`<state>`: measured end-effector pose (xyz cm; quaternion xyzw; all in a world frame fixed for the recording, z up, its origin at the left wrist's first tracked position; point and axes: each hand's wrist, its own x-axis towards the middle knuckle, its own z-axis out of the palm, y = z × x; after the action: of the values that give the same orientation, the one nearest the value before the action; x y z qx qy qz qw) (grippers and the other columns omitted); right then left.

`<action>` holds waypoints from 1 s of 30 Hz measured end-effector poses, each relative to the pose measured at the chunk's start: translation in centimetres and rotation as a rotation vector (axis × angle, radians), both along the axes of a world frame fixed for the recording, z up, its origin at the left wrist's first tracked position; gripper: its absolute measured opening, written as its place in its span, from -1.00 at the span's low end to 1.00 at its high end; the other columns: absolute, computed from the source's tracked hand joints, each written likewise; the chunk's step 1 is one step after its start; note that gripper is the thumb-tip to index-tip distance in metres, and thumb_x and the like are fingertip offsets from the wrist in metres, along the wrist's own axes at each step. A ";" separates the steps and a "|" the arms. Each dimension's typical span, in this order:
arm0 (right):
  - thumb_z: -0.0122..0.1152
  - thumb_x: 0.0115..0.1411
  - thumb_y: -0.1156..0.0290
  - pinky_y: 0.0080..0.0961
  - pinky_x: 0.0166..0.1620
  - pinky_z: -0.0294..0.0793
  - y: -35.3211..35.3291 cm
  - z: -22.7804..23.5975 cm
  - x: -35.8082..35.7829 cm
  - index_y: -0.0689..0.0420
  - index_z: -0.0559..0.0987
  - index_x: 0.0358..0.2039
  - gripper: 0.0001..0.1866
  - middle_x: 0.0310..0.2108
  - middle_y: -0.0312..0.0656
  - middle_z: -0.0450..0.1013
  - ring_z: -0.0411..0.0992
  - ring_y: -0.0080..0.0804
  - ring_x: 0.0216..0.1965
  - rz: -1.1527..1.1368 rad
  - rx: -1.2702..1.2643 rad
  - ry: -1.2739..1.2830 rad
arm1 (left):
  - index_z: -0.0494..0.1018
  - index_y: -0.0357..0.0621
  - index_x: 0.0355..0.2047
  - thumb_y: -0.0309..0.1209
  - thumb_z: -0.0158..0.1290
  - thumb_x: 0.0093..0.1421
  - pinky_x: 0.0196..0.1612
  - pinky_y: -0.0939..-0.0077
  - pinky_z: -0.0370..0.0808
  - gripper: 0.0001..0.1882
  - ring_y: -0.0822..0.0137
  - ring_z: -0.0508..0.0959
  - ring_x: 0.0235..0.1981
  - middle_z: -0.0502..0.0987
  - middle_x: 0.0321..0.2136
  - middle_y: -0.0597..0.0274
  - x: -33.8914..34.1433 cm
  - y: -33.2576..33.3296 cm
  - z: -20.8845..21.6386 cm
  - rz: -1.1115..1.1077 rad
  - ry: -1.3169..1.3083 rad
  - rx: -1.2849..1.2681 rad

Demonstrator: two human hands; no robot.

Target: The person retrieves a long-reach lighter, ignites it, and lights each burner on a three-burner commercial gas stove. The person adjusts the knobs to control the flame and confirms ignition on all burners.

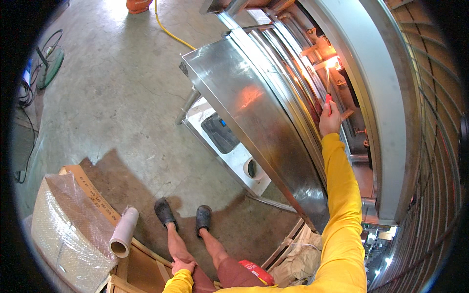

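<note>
My right hand (330, 119) reaches into the front of a stainless steel appliance, closed around a red-handled tool (329, 98) with a long thin shaft. Just past the shaft's tip, a bright orange flame (332, 62) glows among the brass and copper-coloured fittings. The glow and the small size hide exactly what the tip touches. Below my right arm, a broad steel panel (254, 112) slants across the appliance's front and reflects the orange light. My left hand (183, 265) rests on my thigh near the knee, fingers laid over it with nothing held.
A white roll (126, 229) leans by a bubble-wrapped box (73, 234) and wooden crate at lower left. A yellow hose (171, 34) runs across the concrete floor to the appliance. Under the panel sits a white base (229, 146) with a round opening. Wire racking (435, 122) curves along the right.
</note>
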<state>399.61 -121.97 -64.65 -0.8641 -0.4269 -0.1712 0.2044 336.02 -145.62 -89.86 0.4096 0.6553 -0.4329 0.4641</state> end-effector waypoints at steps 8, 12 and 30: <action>0.00 0.30 0.14 -0.07 0.04 0.40 6.7 1.5 -1.3 0.15 0.51 0.04 -0.57 -0.06 0.20 0.48 0.43 0.22 -0.03 0.036 -0.007 -0.101 | -0.13 -0.12 0.39 0.08 0.34 -0.19 0.15 0.26 0.43 0.27 -0.03 0.48 0.11 0.30 0.18 -0.23 -0.6 1.8 0.0 -0.033 -0.022 0.010; -0.01 0.31 0.15 -0.05 0.01 0.41 8.2 1.7 -4.4 0.18 0.51 0.03 -0.57 -0.10 0.21 0.49 0.45 0.24 -0.06 -0.012 -0.002 -0.108 | -0.10 -0.16 0.39 0.08 0.32 -0.17 0.17 0.26 0.42 0.24 -0.05 0.47 0.11 0.32 0.17 -0.24 -1.7 3.0 -0.3 -0.035 -0.043 -0.008; -0.03 0.28 0.09 -0.02 0.06 0.41 13.8 0.4 2.2 -0.05 0.51 0.10 -0.56 -0.04 0.13 0.50 0.44 0.17 0.01 -0.272 -0.210 0.015 | -0.19 -0.13 0.40 0.09 0.34 -0.19 0.25 0.20 0.34 0.30 -0.10 0.39 0.20 0.24 0.24 -0.22 -0.8 9.7 -0.6 0.083 -0.046 -0.011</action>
<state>401.80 -108.15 -64.27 -0.9317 -0.3200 -0.1454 0.0911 335.24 -135.91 -90.46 0.3894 0.6583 -0.4075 0.4990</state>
